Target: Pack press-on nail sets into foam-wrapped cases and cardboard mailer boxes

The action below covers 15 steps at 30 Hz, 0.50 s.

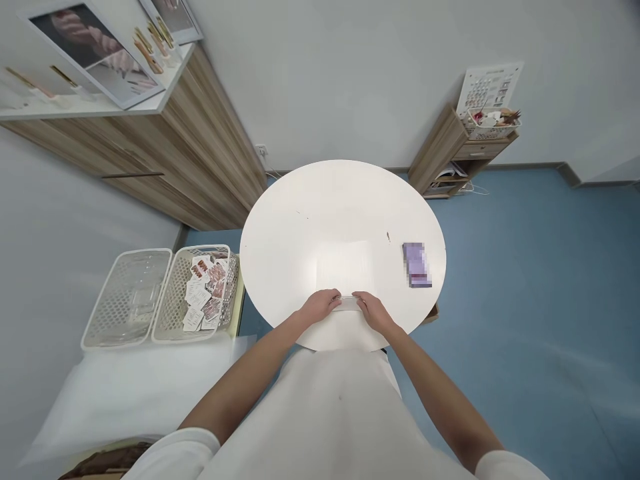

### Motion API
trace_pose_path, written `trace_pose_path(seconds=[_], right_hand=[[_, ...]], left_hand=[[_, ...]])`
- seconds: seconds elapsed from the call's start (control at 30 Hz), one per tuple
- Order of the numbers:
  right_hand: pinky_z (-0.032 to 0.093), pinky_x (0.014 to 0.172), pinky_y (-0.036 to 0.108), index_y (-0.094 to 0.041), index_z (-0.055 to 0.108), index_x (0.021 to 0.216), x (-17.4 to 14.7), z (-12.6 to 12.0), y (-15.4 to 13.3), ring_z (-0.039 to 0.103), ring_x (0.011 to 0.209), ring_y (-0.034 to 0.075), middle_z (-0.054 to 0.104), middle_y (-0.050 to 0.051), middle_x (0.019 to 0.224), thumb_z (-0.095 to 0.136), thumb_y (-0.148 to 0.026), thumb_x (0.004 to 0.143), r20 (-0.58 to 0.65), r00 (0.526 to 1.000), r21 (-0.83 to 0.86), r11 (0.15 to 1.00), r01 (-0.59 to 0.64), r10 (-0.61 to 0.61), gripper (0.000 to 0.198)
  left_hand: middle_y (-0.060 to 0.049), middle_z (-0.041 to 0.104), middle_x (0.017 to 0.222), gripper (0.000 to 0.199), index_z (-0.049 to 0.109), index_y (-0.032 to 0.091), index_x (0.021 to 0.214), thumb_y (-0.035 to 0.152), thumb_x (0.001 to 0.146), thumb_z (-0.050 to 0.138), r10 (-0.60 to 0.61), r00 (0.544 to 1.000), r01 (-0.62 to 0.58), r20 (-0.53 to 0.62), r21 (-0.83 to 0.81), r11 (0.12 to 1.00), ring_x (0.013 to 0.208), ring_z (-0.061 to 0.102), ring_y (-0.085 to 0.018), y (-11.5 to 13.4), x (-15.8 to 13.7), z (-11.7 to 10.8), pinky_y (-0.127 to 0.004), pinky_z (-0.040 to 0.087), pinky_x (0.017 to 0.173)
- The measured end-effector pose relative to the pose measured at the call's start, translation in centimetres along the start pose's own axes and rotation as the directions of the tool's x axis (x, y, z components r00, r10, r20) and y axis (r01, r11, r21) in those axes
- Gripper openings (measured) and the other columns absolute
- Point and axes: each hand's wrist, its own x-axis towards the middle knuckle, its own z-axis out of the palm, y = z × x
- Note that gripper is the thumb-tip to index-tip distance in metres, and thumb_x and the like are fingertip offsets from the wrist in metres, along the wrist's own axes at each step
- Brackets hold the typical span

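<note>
A thin, whitish see-through sheet (345, 267) lies flat on the round white table (345, 190). Its near end forms a narrow folded strip between my hands; whether it is a plastic bag or a plain film I cannot make out. My left hand (321, 306) pinches the strip's left end, fingers curled. At the right end, my right hand (373, 311) is closed on the same strip, thumb and fingers together. Off to the right on the tabletop sits a purple box (417, 265), its face blurred. A small dark object (388, 236) lies beyond it.
Left of the table, a white perforated basket (167, 313) holds several printed cards, beside a clear-lidded basket (107, 310). A wood-grain cabinet (210, 133) stands at the back left, a small shelf unit (437, 150) at the back right. White film (140, 387) covers something lower left.
</note>
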Motion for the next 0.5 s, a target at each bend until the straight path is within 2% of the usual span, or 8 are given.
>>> trace_pose_path(seconds=[0.07,0.13,0.17,0.23,0.3,0.33,0.4,0.5], right_hand=[[0.041,0.084,0.033,-0.024,0.054,0.109,1.4,-0.3,0.3,0.052,0.096,0.017,0.055,0.005,0.104,0.036,-0.024,0.084,-0.009,1.0,0.006,1.0,-0.019,0.019,0.031],[0.042,0.081,0.033,-0.024,0.057,0.104,2.7,-0.4,0.6,0.053,0.091,0.017,0.056,0.005,0.099,0.037,-0.025,0.083,0.033,0.998,0.007,0.998,-0.054,0.054,0.029],[0.042,0.08,0.033,-0.025,0.057,0.102,3.3,-0.5,0.8,0.053,0.09,0.017,0.057,0.004,0.098,0.038,-0.025,0.082,0.059,0.996,0.011,0.997,-0.073,0.072,0.028],[0.041,0.081,0.032,-0.025,0.057,0.101,4.0,-0.5,1.1,0.053,0.092,0.017,0.057,0.004,0.1,0.04,-0.024,0.081,0.094,0.99,0.024,0.994,-0.103,0.1,0.026],[0.041,0.081,0.031,-0.024,0.057,0.101,4.4,-0.5,1.3,0.053,0.093,0.017,0.058,0.003,0.101,0.042,-0.023,0.08,0.098,0.986,0.039,0.99,-0.139,0.135,0.025],[0.041,0.08,0.03,-0.024,0.056,0.1,4.5,-0.5,1.3,0.053,0.092,0.016,0.059,0.002,0.101,0.043,-0.022,0.079,0.098,0.984,0.045,0.987,-0.153,0.148,0.024],[0.042,0.078,0.029,-0.024,0.056,0.096,4.6,-0.5,1.4,0.054,0.09,0.016,0.06,0.001,0.098,0.043,-0.022,0.079,0.098,0.982,0.05,0.985,-0.166,0.16,0.021],[0.042,0.077,0.028,-0.023,0.056,0.093,4.8,-0.3,1.4,0.054,0.088,0.015,0.061,0.001,0.096,0.043,-0.022,0.079,0.095,0.985,0.029,0.988,-0.149,0.146,0.019]], left_hand=[[-0.001,0.062,0.088,0.031,0.055,0.022,0.097,0.038,0.086,0.031,-0.059,0.998,0.061,0.036,-0.06,0.996,0.078,0.056,-0.016,-0.4,0.9,-0.5,-0.026,0.041,0.066],[-0.001,0.063,0.089,0.032,0.056,0.022,0.096,0.036,0.087,0.03,-0.109,0.992,0.113,0.06,-0.063,0.992,0.08,0.056,-0.016,-0.7,1.7,-0.8,-0.026,0.042,0.068],[-0.003,0.063,0.092,0.032,0.056,0.021,0.097,0.035,0.086,0.03,-0.138,0.989,0.139,0.044,-0.026,0.99,0.082,0.056,-0.017,-0.7,2.0,-0.9,-0.027,0.042,0.07],[-0.006,0.06,0.1,0.03,0.056,0.02,0.1,0.033,0.085,0.033,-0.164,0.985,0.17,-0.06,0.115,0.979,0.091,0.054,-0.02,-0.5,2.1,-0.8,-0.032,0.04,0.077],[-0.009,0.054,0.113,0.031,0.052,0.02,0.108,0.033,0.084,0.037,-0.079,0.982,0.125,-0.172,0.278,0.952,0.105,0.047,-0.024,0.0,1.8,-0.5,-0.04,0.033,0.089],[-0.009,0.051,0.119,0.035,0.049,0.02,0.112,0.036,0.083,0.039,-0.004,0.983,0.068,-0.186,0.344,0.936,0.111,0.042,-0.025,0.3,1.6,-0.2,-0.044,0.027,0.094],[-0.009,0.046,0.125,0.045,0.043,0.021,0.119,0.042,0.079,0.044,0.126,0.983,-0.057,-0.131,0.432,0.9,0.118,0.035,-0.027,0.9,1.2,0.4,-0.048,0.017,0.099],[-0.01,0.046,0.124,0.059,0.035,0.021,0.126,0.043,0.073,0.052,0.155,0.988,-0.122,-0.026,0.496,0.86,0.117,0.035,-0.028,1.1,1.0,1.5,-0.049,0.013,0.099]])
